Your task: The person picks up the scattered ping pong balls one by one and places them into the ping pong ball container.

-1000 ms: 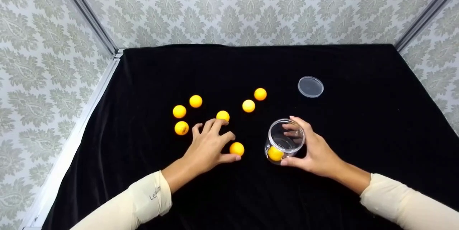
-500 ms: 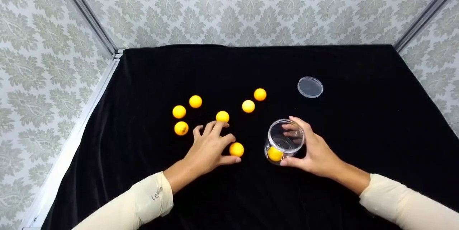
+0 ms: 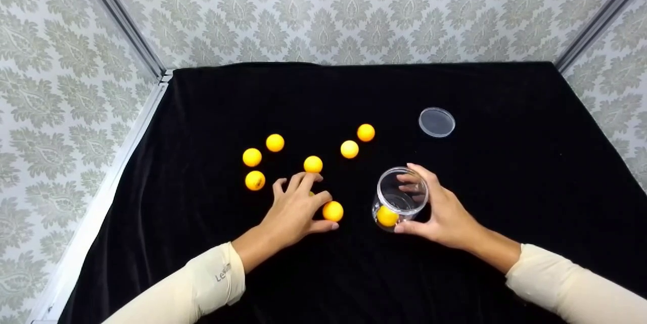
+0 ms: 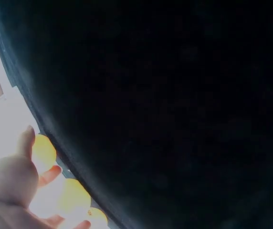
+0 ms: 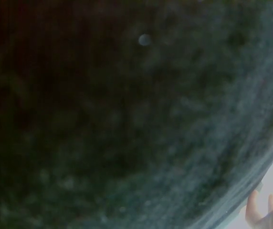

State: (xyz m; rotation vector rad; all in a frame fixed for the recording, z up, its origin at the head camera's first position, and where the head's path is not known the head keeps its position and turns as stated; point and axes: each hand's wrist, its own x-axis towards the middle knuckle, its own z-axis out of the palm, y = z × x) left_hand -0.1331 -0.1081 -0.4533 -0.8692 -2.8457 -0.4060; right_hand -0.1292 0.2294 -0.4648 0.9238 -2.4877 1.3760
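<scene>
An orange ball is pinched between the thumb and bent forefinger of the left hand, whose other fingers are bent and slightly spread. A second ball is mostly hidden beneath that hand, with just a sliver shown behind the forefinger; how firmly it is held cannot be told. Just beyond the fingertips, a third ball is seen. A clear jar is held round its side by the right hand, with the thumb placed on the near side and the fingers curved round the far side, seen through the plastic. The mouth of the jar is turned upward, and one ball is contained low inside it. To the left of the left hand, a marked ball, a plain ball and a farther ball are grouped near one another. Beyond the jar, a paler ball and a deeper orange ball are placed close together, and the round clear lid is laid flat to their right. Everything is set out on the black-clothed worktop, backed by patterned wallpaper. Both arms are covered by cream sleeves, with lettering printed on the left cuff
</scene>
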